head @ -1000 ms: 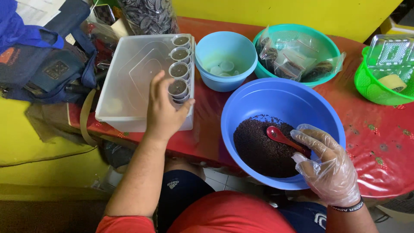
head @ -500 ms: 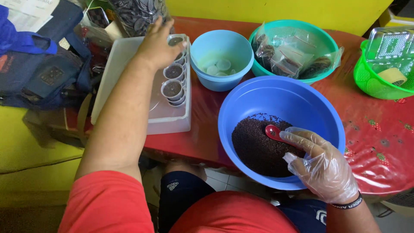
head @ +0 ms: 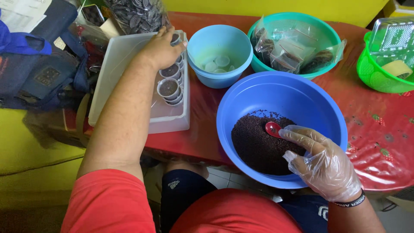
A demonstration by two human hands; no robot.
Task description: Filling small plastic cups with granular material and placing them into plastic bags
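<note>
Spoon (head: 273, 128) pinched in gloved right hand (head: 325, 166); left hand (head: 160, 49) grips cup (head: 174, 39).

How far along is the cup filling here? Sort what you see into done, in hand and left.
Done: small filled cups stand in a row in the white tray. In hand: the left hand touches the farthest cup; the gloved right hand holds the red spoon. Left: dark crumbs remain in the blue bowl.

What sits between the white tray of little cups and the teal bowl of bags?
A light blue bowl holding small round lids, seen in the head view.
</note>
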